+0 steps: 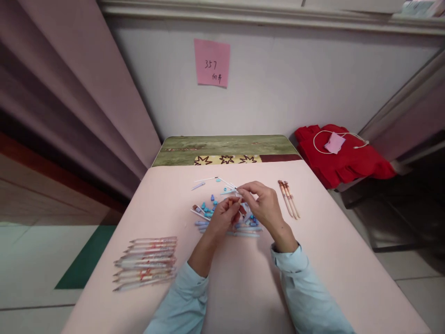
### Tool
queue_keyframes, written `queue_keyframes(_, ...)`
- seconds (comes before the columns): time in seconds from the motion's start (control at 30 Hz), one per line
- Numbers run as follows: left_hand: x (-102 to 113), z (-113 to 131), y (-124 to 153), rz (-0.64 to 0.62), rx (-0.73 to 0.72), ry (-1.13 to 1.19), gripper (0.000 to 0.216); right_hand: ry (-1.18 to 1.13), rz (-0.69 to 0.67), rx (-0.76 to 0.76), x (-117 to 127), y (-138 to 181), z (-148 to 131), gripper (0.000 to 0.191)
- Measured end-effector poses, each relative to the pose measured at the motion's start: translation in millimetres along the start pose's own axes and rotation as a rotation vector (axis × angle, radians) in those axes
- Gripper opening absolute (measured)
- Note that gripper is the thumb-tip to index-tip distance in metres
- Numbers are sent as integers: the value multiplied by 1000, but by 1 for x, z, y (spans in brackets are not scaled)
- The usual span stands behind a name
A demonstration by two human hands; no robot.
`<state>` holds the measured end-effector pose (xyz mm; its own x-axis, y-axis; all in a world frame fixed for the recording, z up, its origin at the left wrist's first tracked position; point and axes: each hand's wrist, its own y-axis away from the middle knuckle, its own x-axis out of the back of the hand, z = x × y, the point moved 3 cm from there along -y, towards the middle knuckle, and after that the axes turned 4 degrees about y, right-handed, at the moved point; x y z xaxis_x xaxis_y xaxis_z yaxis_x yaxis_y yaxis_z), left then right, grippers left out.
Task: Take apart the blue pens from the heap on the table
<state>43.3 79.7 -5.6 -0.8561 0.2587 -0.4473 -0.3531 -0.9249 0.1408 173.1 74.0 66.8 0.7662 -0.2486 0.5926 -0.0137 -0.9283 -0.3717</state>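
Over a heap of blue pen parts (208, 211), my two hands come together above the middle of the table. My left hand (222, 217) is closed in a pinch on a small pen part, its shape mostly covered by the fingers. Thumb and forefinger of my right hand (264, 203) pinch the end of a thin white pen refill (226, 183), which slants up to the left. Loose caps, pale blue barrels (248, 228) and white refills lie under and around the hands. Part of the heap is hidden by my fingers.
Several pens (148, 262) lie in a row at the left of the pink-covered table (239, 287). To the right are a few brown-topped pens (288, 199). A red cloth (340, 162) with a white cable (314, 139) sits beyond the table's right edge. A wall stands behind.
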Motion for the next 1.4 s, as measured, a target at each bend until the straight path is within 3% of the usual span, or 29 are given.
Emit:
queue_keyframes(0.1,2,2,0,45,-26,88,36,-38,-5,-103,-1,1,11,20)
queue_keyframes(0.27,11,4,-3,165,-72,277,28,-176,-197,-237,-24,5,31,26)
queue_keyframes(0.43,19,6,-5,262,-53,489,24,-220,-213,-318,-38,8,38,30)
queue_keyframes(0.63,18,7,-6,295,-5,560,23,-194,-201,-315,-38,10,24,29)
queue_keyframes(0.83,21,2,-8,344,-7,616,24,67,-196,-223,-40,14,1,14)
queue_keyframes(1.0,24,-1,-9,341,-12,675,23,171,-233,-210,-46,16,-5,20)
queue_keyframes(1.23,23,3,-9,383,-8,772,28,-198,-155,-317,-31,10,22,22)
queue_keyframes(1.4,22,7,-8,384,-43,776,26,-806,-121,-626,-41,10,34,26)
